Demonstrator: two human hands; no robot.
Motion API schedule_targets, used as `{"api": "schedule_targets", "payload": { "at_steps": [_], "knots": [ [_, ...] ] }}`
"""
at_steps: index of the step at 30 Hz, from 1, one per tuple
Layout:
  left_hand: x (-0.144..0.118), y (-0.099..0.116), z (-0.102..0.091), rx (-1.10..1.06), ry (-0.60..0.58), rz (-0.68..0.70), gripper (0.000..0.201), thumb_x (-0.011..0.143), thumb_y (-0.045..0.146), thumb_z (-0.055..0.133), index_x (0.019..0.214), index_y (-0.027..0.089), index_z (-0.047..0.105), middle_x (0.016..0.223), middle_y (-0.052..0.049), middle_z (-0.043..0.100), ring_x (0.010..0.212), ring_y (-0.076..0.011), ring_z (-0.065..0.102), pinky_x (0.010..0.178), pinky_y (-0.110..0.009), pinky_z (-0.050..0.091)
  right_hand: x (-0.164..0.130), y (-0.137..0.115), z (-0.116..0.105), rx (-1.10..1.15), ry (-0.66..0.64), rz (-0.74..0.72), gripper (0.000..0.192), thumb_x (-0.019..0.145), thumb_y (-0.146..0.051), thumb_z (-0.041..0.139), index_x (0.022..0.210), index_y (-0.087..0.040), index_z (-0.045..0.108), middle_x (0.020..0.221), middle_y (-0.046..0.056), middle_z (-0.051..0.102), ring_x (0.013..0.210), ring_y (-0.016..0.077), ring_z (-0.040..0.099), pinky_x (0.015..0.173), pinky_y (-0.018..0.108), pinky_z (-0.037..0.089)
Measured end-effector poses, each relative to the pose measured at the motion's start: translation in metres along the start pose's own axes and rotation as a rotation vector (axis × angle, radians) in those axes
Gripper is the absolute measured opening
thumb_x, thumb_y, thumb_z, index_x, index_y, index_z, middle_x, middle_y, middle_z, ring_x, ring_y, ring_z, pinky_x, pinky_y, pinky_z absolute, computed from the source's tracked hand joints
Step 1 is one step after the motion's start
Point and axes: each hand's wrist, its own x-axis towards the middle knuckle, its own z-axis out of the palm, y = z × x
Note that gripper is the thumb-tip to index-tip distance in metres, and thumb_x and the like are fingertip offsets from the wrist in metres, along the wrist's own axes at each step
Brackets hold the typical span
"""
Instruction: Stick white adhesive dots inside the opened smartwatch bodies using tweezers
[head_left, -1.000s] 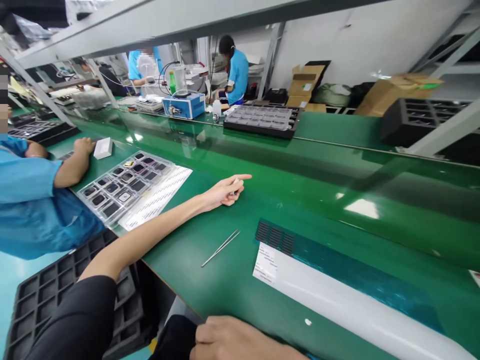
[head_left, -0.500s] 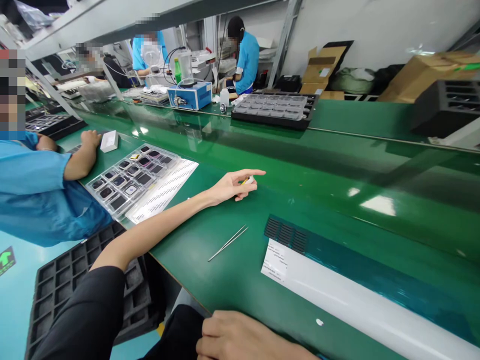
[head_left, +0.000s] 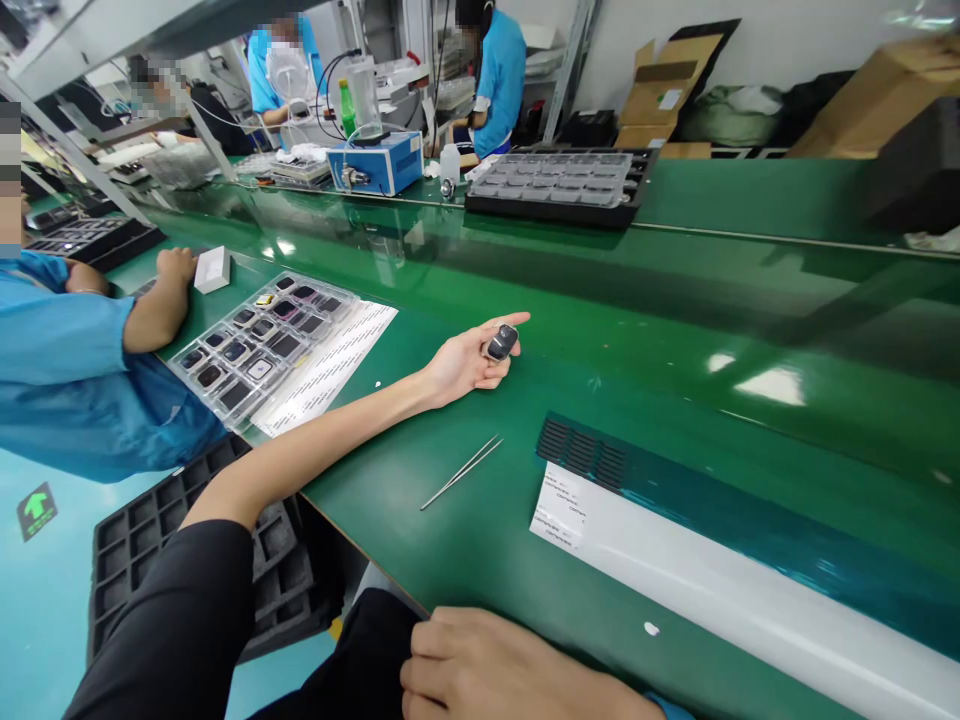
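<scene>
My left hand (head_left: 469, 362), arm stretched across the green table (head_left: 420, 420), is closed on a small smartwatch body (head_left: 501, 343). Its dark glossy face shows, and my index finger points out past it. Below that hand lies a pair of metal tweezers (head_left: 461, 473). At the bottom edge my right hand (head_left: 465, 660) rests with fingers curled under; whatever they hold, if anything, is hidden. To the left, a clear compartment tray (head_left: 262, 345) carries several dark watch-sized pieces, beside a white printed sheet (head_left: 330, 368).
A long white sheet (head_left: 697, 560) lies under blue-green film (head_left: 750, 520) with black strips (head_left: 581, 455) at its end. A co-worker in blue (head_left: 67, 360) sits at left near a white box (head_left: 213, 270). Behind stand a blue machine (head_left: 379, 163) and a black tray (head_left: 555, 208).
My left hand has turned, so the watch's dark face now shows instead of its pale edge. The view has shifted slightly; my right hand stays at the bottom edge.
</scene>
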Motion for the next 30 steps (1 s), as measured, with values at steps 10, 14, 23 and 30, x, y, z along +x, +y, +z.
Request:
{"api": "schedule_targets", "payload": {
  "at_steps": [10,14,23,30],
  "knots": [
    [0.0,-0.015,-0.012,0.711,-0.015,0.417,0.048,0.088,0.033,0.076,0.135,0.022,0.073,0.107,-0.007,0.062,0.073,-0.0109,0.062,0.061,-0.023,0.05,0.003,-0.005,-0.009,-0.183,0.04,-0.038,0.021,0.105,-0.027,0.062,0.086,-0.021,0.06,0.082,-0.003,0.066,0.08,0.0141,0.049,0.072,0.033,0.041],
    [-0.002,-0.019,-0.01,0.944,0.128,0.631,0.048,0.089,0.027,0.074,0.137,0.02,0.07,0.113,-0.01,0.07,0.089,-0.0198,0.064,0.078,-0.029,0.053,0.003,-0.006,-0.009,-0.195,0.046,-0.045,0.021,0.104,-0.028,0.066,0.085,-0.021,0.061,0.08,-0.004,0.064,0.078,0.0137,0.047,0.071,0.032,0.041],
    [-0.007,-0.021,-0.006,0.984,0.129,0.604,0.048,0.087,0.032,0.079,0.13,0.018,0.067,0.122,-0.012,0.077,0.08,-0.0179,0.068,0.078,-0.028,0.05,0.005,-0.006,-0.008,-0.191,0.054,-0.039,0.023,0.102,-0.029,0.069,0.083,-0.02,0.06,0.078,-0.004,0.062,0.078,0.0136,0.046,0.069,0.032,0.039],
    [-0.006,-0.032,-0.011,1.115,0.11,0.802,0.025,0.096,0.042,0.071,0.098,0.018,0.068,0.078,-0.002,0.073,0.053,-0.0094,0.054,0.062,-0.024,0.045,0.005,-0.006,-0.012,-0.188,0.044,-0.038,0.023,0.103,-0.028,0.067,0.083,-0.019,0.061,0.078,-0.004,0.062,0.077,0.0137,0.046,0.069,0.031,0.039]
  ]
}}
